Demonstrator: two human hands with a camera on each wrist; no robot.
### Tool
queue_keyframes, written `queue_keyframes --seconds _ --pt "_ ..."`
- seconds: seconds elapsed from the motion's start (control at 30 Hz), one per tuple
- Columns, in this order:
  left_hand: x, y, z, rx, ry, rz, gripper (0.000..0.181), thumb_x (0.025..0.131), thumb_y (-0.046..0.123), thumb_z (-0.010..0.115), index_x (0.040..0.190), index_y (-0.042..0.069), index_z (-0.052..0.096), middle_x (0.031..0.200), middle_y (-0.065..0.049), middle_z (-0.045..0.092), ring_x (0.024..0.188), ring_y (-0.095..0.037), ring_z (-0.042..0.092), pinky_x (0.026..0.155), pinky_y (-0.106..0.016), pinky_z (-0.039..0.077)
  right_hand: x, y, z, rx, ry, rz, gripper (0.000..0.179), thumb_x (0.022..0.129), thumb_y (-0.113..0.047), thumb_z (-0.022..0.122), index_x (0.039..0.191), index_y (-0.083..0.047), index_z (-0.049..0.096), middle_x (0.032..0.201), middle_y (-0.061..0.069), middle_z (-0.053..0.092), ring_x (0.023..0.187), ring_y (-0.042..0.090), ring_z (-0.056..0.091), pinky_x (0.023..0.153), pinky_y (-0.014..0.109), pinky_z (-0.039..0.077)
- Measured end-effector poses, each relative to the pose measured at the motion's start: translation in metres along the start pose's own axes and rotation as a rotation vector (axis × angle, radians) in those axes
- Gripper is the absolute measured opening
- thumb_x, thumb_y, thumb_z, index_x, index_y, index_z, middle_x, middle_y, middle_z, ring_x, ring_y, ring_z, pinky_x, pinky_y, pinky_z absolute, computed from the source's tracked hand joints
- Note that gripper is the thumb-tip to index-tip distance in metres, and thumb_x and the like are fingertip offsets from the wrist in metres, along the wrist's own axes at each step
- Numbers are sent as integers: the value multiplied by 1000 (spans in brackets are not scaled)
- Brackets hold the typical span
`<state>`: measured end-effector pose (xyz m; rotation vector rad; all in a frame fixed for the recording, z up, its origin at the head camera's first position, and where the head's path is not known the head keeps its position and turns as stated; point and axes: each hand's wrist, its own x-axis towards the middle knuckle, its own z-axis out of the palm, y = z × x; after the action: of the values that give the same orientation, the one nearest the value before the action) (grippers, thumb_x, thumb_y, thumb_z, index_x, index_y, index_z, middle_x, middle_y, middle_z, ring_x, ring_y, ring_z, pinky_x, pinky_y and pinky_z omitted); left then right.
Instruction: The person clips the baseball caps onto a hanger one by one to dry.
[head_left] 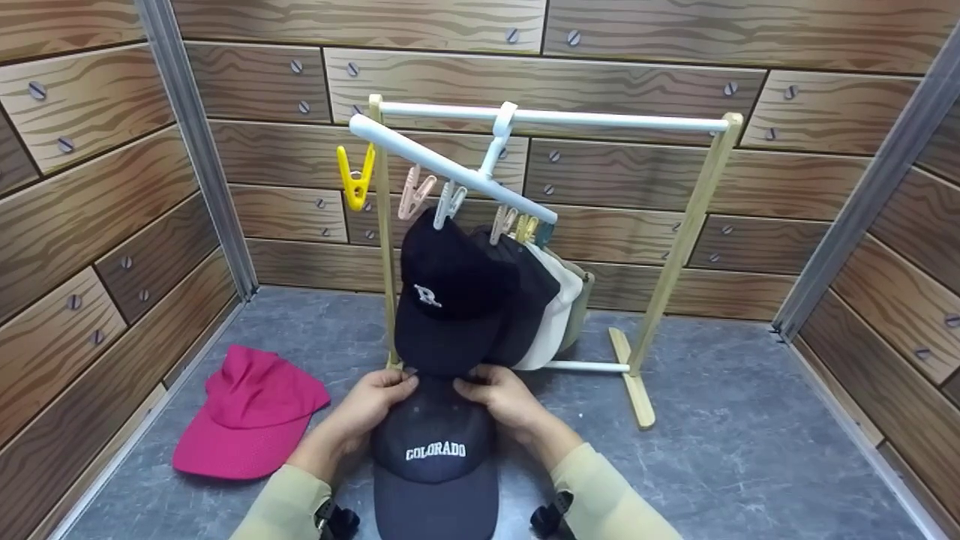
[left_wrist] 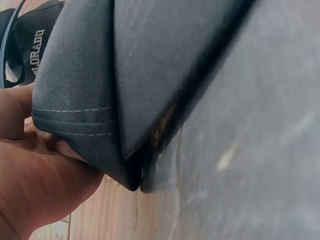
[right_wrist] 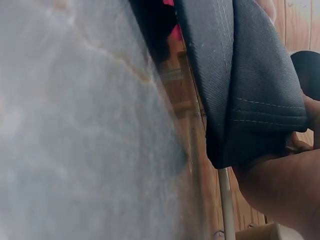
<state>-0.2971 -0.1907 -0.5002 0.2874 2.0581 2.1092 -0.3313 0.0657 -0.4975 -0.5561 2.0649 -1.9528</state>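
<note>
Colorado cap [head_left: 435, 457] sits closest, flat on the grey floor [head_left: 750, 450] right in front of the rack [head_left: 675, 247], with both hands pinching its back edge: left hand [head_left: 367, 409] and right hand [head_left: 506, 397], fingers curled onto the fabric. Best bet imo is keeping both pinches even so the back rim stays flat when lifted, then aiming for a free clip [head_left: 414, 193] beside the hanging black cap [head_left: 450, 300]. Pink cap [head_left: 251, 416] lies off left.

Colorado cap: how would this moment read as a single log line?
left hand: pinches Colorado cap rear edge | right hand: pinches same edge | cap: on grey floor before rack | pink cap: floor, left
</note>
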Motion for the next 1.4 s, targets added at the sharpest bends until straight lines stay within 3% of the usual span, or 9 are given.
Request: queue_keyframes --seconds 0.3,0.77,1.03,1.27,1.4 --pt "2 -1 10 -21 -24 7 24 113 22 65 95 8 74 88 0 73 79 -11 71 71 -27 60 -5 2 -8 105 4 32 13 102 -14 79 103 -3 73 92 1 71 85 12 70 78 26 60" --pt "7 -1 20 -112 -25 -1 26 114 20 62 121 -1 75 104 -6 78 93 -14 76 83 -29 63 -7 3 -17 300 -48 86 6 106 -11 73 104 -6 72 94 4 75 85 14 75 78 27 62" --pt "9 -1 24 -119 -24 -1 46 114 17 57 150 -12 58 113 -10 79 95 -14 77 85 -30 63 -8 3 -21 382 -66 122 9 108 -12 71 101 -8 68 93 4 73 84 15 76 76 28 64" --pt "13 -1 28 -108 1 22 54 112 14 56 158 -14 49 135 -17 72 102 -15 74 90 -29 62 -6 3 -25 418 -60 141 9 108 -13 71 103 -7 69 96 6 76 86 17 77 78 30 65" --pt "14 -1 32 -117 18 31 48 112 14 56 154 -11 56 132 -14 72 104 -16 74 93 -31 61 -7 1 -27 438 -80 145 11 110 -14 68 102 -7 69 95 6 76 85 17 78 78 30 65"
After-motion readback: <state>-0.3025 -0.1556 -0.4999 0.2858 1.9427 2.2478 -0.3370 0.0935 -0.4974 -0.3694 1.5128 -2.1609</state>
